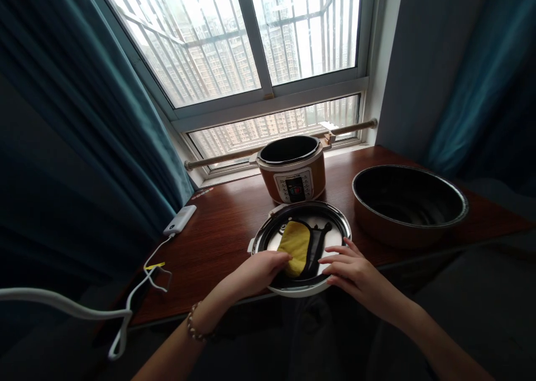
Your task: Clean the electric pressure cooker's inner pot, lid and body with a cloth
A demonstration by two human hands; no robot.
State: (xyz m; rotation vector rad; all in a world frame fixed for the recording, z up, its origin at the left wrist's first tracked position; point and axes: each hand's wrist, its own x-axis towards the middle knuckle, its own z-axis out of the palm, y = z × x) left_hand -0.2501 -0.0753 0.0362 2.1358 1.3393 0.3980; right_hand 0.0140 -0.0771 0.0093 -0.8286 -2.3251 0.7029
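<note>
Head view: left hand [264, 266] pinches yellow cloth [295, 244] on upturned lid [334, 238], near cooker [270, 184] on tabletop [221, 225]. Right hand [350, 270], fingers spread, unclosed, at lid's right rim. Wiping apparently in hand; next stroke likely calls for steadied lid.

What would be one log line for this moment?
left hand: pinches cloth; right hand: on lid; cloth: on lid; cooker: behind lid; pot: right of lid

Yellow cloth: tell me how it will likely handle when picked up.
The yellow cloth looks soft and fabric-like, so it would probably droop. It seems light, being small next to the lid beneath it. Its matte surface probably won't slip in the left hand.
</note>
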